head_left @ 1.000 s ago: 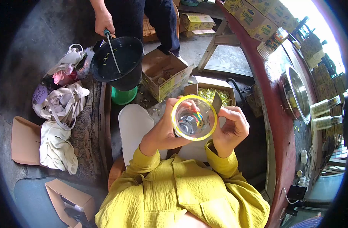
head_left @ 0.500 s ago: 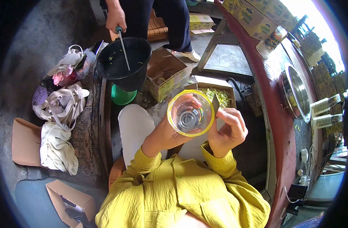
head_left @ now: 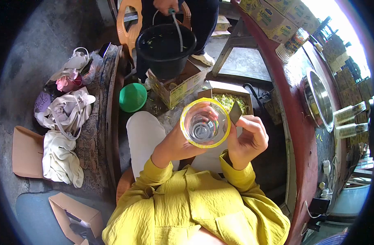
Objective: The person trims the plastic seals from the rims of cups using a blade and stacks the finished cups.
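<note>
My left hand (head_left: 175, 143) is wrapped round a clear cup (head_left: 203, 130) with a yellow rim, and the cup's open mouth faces me. Through the see-through wall some of my fingers show on its far side. My right hand (head_left: 252, 141) pinches a small dark flat blade (head_left: 235, 112) between thumb and fingers, just right of the cup's rim. Whether the blade touches the rim I cannot tell. Behind it, a cardboard box (head_left: 248, 90) holds yellow-green shavings (head_left: 232, 102).
Ahead, another person's hand (head_left: 165, 5) carries a black bucket (head_left: 165, 57) over an open carton (head_left: 183, 90). A green bowl (head_left: 133, 98) is on the floor. Bags (head_left: 68, 112) lie at left. A red-edged counter (head_left: 303, 163) with a steel basin (head_left: 317, 98) runs along the right.
The other person's bucket has moved right, uncovering more of the green bowl. My right hand and the blade have shifted slightly right, away from the rim. The cup has barely moved.
</note>
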A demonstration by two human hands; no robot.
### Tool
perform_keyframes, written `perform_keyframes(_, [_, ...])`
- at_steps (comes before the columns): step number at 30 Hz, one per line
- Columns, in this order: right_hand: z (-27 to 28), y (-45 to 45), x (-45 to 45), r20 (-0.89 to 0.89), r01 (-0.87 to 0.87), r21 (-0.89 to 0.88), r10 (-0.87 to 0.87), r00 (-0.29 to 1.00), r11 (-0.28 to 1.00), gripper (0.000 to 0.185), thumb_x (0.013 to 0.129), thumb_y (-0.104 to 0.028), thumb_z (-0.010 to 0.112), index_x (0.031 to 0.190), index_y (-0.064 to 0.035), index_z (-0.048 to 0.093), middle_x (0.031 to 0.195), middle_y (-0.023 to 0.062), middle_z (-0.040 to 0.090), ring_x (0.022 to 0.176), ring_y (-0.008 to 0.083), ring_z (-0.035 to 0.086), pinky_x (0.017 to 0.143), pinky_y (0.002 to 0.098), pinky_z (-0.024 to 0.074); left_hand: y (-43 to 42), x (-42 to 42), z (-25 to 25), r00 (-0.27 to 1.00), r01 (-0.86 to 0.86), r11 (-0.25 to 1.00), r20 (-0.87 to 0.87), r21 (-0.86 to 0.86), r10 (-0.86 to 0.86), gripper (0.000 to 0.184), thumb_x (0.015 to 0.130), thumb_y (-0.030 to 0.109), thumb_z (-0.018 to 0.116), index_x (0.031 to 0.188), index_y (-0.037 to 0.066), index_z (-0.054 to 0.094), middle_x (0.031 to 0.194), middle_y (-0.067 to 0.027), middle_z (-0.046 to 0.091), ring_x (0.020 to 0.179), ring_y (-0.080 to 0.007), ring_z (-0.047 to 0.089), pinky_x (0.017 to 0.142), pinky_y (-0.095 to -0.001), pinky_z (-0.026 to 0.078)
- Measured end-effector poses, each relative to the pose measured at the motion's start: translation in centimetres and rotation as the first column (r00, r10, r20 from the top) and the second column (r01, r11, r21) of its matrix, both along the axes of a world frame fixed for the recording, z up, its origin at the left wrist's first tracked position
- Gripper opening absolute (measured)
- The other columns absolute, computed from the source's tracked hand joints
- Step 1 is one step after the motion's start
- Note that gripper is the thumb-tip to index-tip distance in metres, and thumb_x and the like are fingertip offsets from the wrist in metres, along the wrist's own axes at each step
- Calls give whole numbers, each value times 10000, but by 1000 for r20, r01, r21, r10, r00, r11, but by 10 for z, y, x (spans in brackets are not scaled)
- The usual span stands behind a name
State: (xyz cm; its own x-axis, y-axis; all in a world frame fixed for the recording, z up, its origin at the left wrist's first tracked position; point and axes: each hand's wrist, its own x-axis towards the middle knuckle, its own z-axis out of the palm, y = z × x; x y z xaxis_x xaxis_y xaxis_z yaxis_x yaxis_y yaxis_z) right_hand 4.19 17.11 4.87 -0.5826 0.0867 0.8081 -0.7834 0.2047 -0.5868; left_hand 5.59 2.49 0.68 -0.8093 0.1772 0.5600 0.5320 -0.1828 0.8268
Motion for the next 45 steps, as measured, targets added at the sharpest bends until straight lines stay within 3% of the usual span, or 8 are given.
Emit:
perform_keyframes(6, [-1,-2,4,-11,-3,4,3,1000,1000,215,577,117,652,757,9,604,656,99,591,581,152,568,551,229,440,-2,1,5,1000,-13,1000,19,18,13,728,639,105,722,1235,39,310,1115,-93,451,1018,-161,470,858,-290,384])
perform_keyframes(12, [2,-1,1,-21,-19,17,19,1000,1000,222,566,125,654,750,12,604,654,95,592,580,151,567,549,225,440,-4,-1,1,996,89,996,10,12,-89,703,633,100,723,1219,46,339,1081,-76,459,995,-150,473,847,-279,385])
perform_keyframes(18, [-1,0,0,0,-20,12,20,1000,1000,235,563,117,661,767,14,608,663,93,592,584,144,565,550,218,435,-5,3,10,980,165,986,114,-33,-161,695,625,89,722,1211,41,352,1061,-74,469,979,-144,479,835,-272,391])
perform_keyframes(28, [-1,-3,3,-27,24,-11,-25,999,1000,235,575,98,675,772,-7,601,669,95,588,590,146,567,547,226,437,7,-3,5,967,170,896,107,411,-233,678,681,-9,668,1234,90,289,1123,-107,422,990,-176,486,809,-279,429])
perform_keyframes(31, [-1,-5,3,-52,37,5,-36,998,999,242,569,101,677,771,-8,600,655,95,587,575,148,569,539,226,438,8,-4,2,967,183,887,87,424,-241,684,687,-14,663,1241,102,278,1124,-107,412,1000,-181,480,811,-283,428])
perform_keyframes(34, [-1,-9,4,-87,54,-23,-56,995,998,241,563,107,675,761,-10,601,644,98,586,555,151,570,514,222,434,8,-5,0,979,110,916,118,386,-167,695,687,173,714,1237,111,293,1118,-99,426,992,-229,500,837,-337,437])
perform_keyframes(43, [-4,-15,6,-128,86,0,-85,988,996,242,552,120,667,748,-8,607,628,102,582,545,161,575,503,231,455,10,-7,-2,995,5,943,97,333,-39,739,689,182,728,1249,101,253,1118,-103,422,996,-227,494,860,-339,426])
perform_keyframes(45, [-5,-15,7,-128,90,9,-88,988,996,245,549,119,668,751,-9,611,629,100,582,547,162,577,502,228,454,8,-7,-5,997,41,946,50,321,-60,730,684,57,700,1254,93,244,1131,-95,391,1031,-199,470,860,-314,413])
